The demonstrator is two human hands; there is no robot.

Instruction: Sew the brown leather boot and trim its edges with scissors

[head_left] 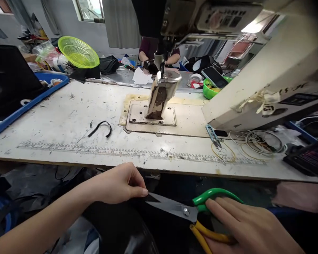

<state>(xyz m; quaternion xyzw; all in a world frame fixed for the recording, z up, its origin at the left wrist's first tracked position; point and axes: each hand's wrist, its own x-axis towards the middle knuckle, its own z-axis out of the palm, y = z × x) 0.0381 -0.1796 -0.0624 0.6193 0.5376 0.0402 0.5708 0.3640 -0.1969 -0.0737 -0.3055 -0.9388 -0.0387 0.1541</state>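
My right hand [243,225] holds a pair of scissors [178,209] with green and yellow handles, below the table's front edge. The blades point left and stand slightly apart. Close to their tips, my left hand [124,185] is closed, thumb pressed against the fingers; what it pinches is too small and dark to make out. Black material [116,225] lies beneath both hands. On the white table [55,116] are a short black strip [100,127] and a printed ruler scale [122,152]. The sewing machine post [160,95] rises behind.
Blue thread snips [213,135] lie near coiled cords [262,141] on the right. A blue tray [50,91] with a black item stands at the left. Further back are a lime basket [78,53], a green bowl [209,91] with a phone [214,77], and another person's arms [173,58].
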